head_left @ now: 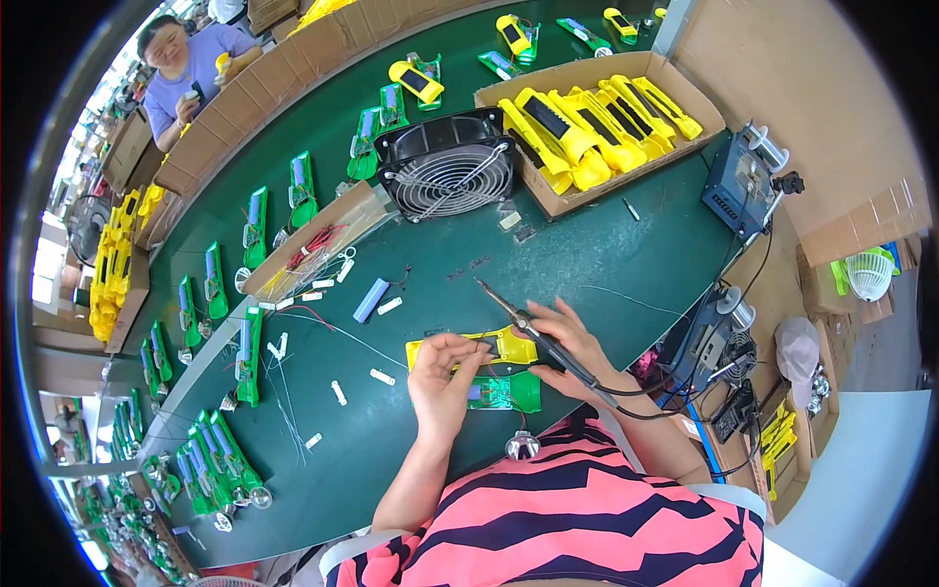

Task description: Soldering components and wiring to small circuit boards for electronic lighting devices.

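Observation:
Near the table's front edge lies a yellow plastic casing (518, 349), and close below it a green casing half with a circuit board (504, 392). A small round lamp reflector (522, 446) hangs from the green half on a wire. My left hand (442, 377) rests over the left end of the yellow casing, thumb and forefinger pinched on what looks like a thin dark wire. My right hand (577, 352) holds a soldering iron (546, 339) between thumb and fingers. Its tip points up and left, apart from the casing.
A blue battery cell (371, 300) and several white connectors lie to the left. Behind stand a black fan (448, 166) and a cardboard box (587, 198) of yellow casings. Soldering stations (736, 186) stand at right. Green assemblies (256, 227) line the far left; a person (191, 73) sits beyond.

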The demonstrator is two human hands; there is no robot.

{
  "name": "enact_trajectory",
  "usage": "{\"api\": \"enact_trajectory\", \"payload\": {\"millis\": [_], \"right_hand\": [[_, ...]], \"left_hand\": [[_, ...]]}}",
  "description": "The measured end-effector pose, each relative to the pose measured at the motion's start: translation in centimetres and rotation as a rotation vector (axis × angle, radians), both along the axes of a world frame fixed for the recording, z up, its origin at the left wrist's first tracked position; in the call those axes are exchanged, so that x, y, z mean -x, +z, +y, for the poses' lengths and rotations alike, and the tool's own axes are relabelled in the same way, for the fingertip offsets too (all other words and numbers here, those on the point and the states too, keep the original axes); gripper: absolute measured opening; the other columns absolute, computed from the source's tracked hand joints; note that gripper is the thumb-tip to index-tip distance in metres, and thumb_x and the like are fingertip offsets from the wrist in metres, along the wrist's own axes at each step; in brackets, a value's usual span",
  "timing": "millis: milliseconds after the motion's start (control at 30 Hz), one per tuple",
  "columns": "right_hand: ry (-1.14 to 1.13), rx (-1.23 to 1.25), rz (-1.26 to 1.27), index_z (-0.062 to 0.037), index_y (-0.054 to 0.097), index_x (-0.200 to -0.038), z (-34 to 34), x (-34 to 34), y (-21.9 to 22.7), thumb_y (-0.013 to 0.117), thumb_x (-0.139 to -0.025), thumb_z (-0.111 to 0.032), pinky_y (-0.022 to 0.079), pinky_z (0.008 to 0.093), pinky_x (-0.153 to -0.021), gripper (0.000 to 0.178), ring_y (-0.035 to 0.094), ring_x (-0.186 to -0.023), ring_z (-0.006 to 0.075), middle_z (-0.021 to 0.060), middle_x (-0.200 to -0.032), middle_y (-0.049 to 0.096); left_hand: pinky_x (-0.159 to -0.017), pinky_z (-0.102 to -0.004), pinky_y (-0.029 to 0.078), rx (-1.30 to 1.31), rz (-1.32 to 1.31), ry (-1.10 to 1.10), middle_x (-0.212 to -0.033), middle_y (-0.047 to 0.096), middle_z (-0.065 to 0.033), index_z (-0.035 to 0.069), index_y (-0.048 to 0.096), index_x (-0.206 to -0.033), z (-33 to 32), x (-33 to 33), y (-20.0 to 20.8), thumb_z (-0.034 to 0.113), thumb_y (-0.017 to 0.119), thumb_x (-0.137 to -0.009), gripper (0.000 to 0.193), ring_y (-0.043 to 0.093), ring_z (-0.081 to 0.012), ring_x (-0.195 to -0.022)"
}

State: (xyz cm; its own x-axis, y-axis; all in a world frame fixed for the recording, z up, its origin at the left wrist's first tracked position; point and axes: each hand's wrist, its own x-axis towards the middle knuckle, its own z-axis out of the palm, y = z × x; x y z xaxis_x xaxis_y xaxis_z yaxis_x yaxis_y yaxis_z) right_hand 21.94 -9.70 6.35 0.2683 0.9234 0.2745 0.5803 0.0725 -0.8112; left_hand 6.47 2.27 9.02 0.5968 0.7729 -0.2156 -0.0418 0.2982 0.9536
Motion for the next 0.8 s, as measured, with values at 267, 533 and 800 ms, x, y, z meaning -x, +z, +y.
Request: {"api": "enact_trajectory", "payload": {"millis": [267, 533, 800], "right_hand": [[0.063, 0.302, 0.135, -0.0085, 0.039, -0.119, 0.2, -1.4, 1.8, 0.073, -0.063, -0.014, 0.037, 0.0397, -0.096, 0.066, 0.039, -0.117, 0.0349, 0.0108, -0.118, 0.05], [0.037, 0.329, 0.007, -0.0073, 0.058, -0.102, -0.6, -1.4, 3.3, 0.071, -0.065, -0.015, 0.037, 0.0407, -0.096, 0.039, 0.051, -0.104, 0.0279, 0.0088, -0.108, 0.055], [-0.312, -0.086, 0.442, 0.0001, 0.054, -0.1, -0.6, 3.3, 0.1, 0.061, -0.076, 0.0, 0.048, 0.0339, -0.077, 0.025, 0.061, -0.082, 0.0238, 0.014, -0.093, 0.059]], "left_hand": [[-0.066, -0.0236, 0.043, -0.51, 0.291, 0.058, -0.08, 0.06, -0.0067, -0.001, 0.062, -0.083, 1.3, 3.5, 1.2, -0.006, 0.06, -0.073, 0.011, 0.056, -0.0134, -0.075], [-0.069, -0.0346, 0.038, -1.138, 0.724, -0.274, -0.067, 0.053, -0.0075, 0.005, 0.06, -0.072, 4.9, 3.4, 0.4, 0.005, 0.057, -0.07, 0.003, 0.05, -0.0253, -0.069], [-0.069, -0.0351, 0.038, -1.188, 0.737, -0.593, -0.067, 0.054, -0.0065, 0.006, 0.06, -0.068, 6.9, 1.7, 0.7, 0.006, 0.058, -0.067, 0.002, 0.051, -0.0236, -0.07]]}}
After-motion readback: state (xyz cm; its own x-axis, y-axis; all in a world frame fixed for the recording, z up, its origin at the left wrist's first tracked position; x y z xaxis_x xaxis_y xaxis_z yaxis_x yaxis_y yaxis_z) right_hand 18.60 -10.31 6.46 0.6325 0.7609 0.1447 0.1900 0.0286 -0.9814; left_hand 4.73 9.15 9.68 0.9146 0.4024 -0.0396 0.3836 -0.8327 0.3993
